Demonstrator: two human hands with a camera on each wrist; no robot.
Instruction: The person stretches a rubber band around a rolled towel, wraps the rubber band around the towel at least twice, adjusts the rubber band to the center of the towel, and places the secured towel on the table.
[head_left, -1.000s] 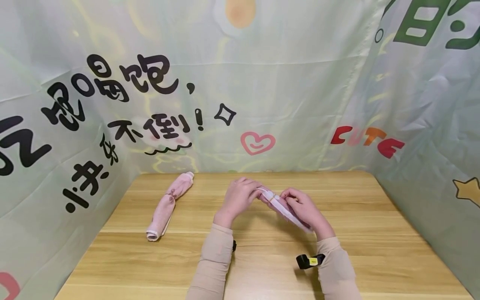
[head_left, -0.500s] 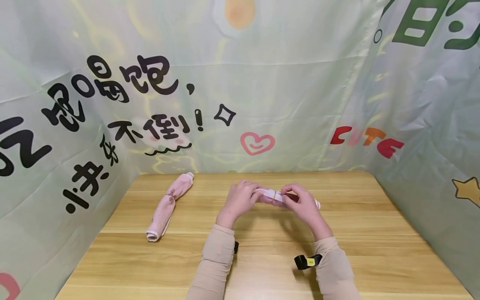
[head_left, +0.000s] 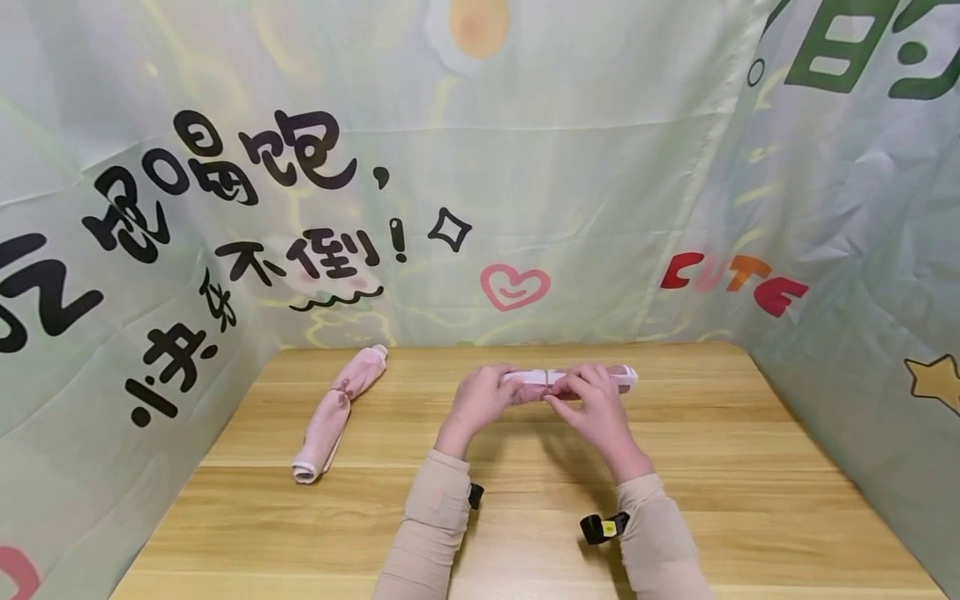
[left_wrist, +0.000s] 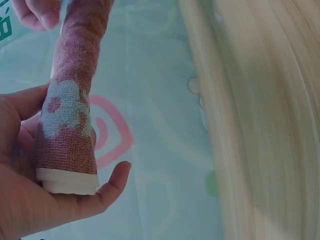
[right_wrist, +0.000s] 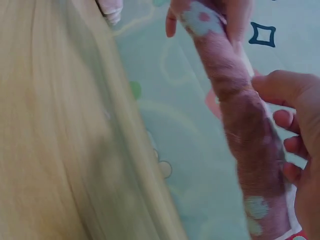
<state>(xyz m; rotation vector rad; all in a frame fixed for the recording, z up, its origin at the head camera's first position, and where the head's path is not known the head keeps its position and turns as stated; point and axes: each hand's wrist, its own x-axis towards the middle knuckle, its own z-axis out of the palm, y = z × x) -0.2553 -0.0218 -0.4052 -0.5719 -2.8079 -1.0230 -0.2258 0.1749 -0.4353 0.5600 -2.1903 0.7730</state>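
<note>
A rolled pink towel with a white edge is held above the table, lying nearly level in the head view. My left hand grips its left end; in the left wrist view the fingers and thumb go round the roll near its white hem. A thin elastic band circles the roll at its middle. Thumb and forefinger of my right hand pinch at this band, the other fingers curled beside the roll. Pale flower patches show on the towel in the right wrist view.
Another rolled pink towel, tied round its middle, lies at the left of the wooden table. A printed cloth backdrop rises behind the table and at both sides. Black wrist cameras hang by the sleeves.
The held towel has swung from a slant down to the right to nearly level. My right hand has moved left along it to the band at the middle.
</note>
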